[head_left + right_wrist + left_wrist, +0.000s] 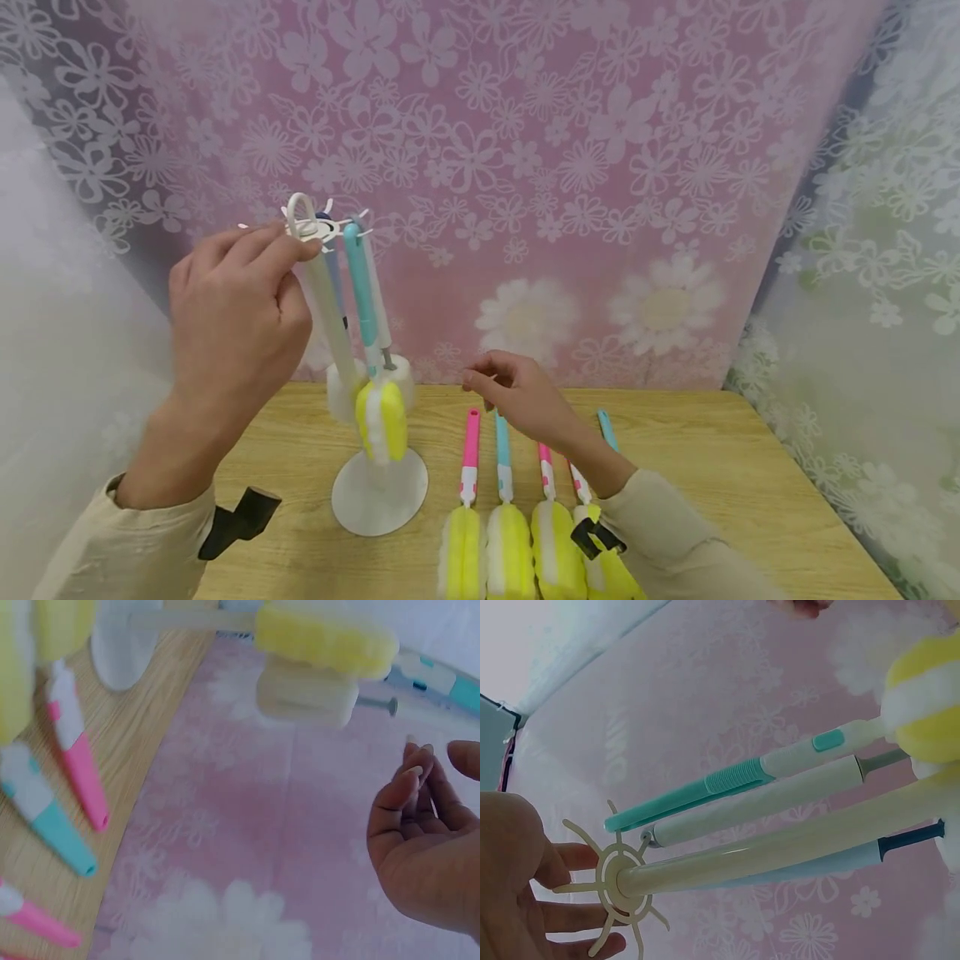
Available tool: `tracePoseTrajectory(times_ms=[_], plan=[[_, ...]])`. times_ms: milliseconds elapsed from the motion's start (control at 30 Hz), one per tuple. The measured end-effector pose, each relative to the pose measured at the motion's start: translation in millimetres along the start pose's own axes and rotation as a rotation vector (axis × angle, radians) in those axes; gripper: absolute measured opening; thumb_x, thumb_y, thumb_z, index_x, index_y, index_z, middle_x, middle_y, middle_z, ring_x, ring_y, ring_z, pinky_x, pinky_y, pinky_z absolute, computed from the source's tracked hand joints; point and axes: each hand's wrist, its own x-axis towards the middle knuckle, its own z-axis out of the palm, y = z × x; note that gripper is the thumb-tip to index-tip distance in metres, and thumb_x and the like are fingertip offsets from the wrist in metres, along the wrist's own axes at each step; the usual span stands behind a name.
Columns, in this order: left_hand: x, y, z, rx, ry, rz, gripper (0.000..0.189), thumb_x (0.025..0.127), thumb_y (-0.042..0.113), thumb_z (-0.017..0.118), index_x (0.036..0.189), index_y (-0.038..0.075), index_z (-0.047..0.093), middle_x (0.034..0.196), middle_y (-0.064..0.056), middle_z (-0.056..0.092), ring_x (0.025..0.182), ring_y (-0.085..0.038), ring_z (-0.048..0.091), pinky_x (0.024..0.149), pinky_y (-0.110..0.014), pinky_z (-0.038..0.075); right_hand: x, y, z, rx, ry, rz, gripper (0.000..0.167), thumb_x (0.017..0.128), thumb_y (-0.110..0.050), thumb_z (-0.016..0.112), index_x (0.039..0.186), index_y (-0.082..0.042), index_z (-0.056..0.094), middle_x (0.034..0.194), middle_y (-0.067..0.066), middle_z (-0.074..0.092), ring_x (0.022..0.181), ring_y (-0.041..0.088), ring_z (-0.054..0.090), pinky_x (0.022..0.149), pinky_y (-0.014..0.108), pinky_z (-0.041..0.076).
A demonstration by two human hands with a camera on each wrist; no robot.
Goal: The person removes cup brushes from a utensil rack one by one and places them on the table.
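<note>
White rack (330,321) — round base on the left part of the table (697,467); turquoise-handled brush (362,283) hangs from its hook ring (605,883), two other handles beside it. Left hand (240,292): fingers curled about the ring. Right hand (525,396): fingers loosely bent, fingertips close together, nothing held, over the far end of the brush row (512,546). Step, as judged: loading hooks, rack steadied. Next move probably calls for lifting a brush by its handle towards a bare hook. Room: bare wood right of the row; far edge close behind the handles — floral backdrop (525,125) beyond.
</note>
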Motion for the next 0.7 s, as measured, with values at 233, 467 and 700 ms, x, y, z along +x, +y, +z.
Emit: tracePoseTrajectory(times_ms=[233, 467, 700], plan=[[1.4, 0.3, 1.5, -0.057, 0.011, 0.024, 0.033, 0.092, 0.017, 0.043, 0.101, 0.005, 0.073, 0.11, -0.011, 0.068, 0.111, -0.037, 0.053, 0.098, -0.049, 0.038, 25.6, -32.6, 38.9, 0.089, 0.115, -0.152, 0.034, 0.094, -0.032, 0.06, 0.125, -0.017, 0.062, 0.109, -0.004, 0.064, 0.089, 0.018, 0.061, 0.073, 0.034, 0.052], [3.0, 2.5, 7.6, -0.044, 0.063, 0.025, 0.041, 0.092, 0.041, 0.057, 0.095, 0.003, 0.071, 0.101, -0.015, 0.069, 0.107, -0.038, 0.055, 0.094, -0.051, 0.038, 47.7, -54.2, 65.3, 0.124, 0.225, -0.234, 0.039, 0.089, -0.032, 0.067, 0.124, -0.015, 0.062, 0.113, -0.005, 0.063, 0.083, 0.013, 0.058, 0.074, 0.033, 0.05], [3.3, 4.0, 18.0, 0.002, 0.167, 0.024, 0.04, 0.092, 0.041, 0.059, 0.089, 0.004, 0.071, 0.096, -0.014, 0.07, 0.101, -0.038, 0.057, 0.087, -0.054, 0.042, 58.4, -56.1, 76.1, 0.151, 0.252, -0.256, 0.031, 0.088, -0.033, 0.068, 0.112, -0.014, 0.066, 0.102, -0.008, 0.064, 0.077, 0.013, 0.057, 0.07, 0.031, 0.048]])
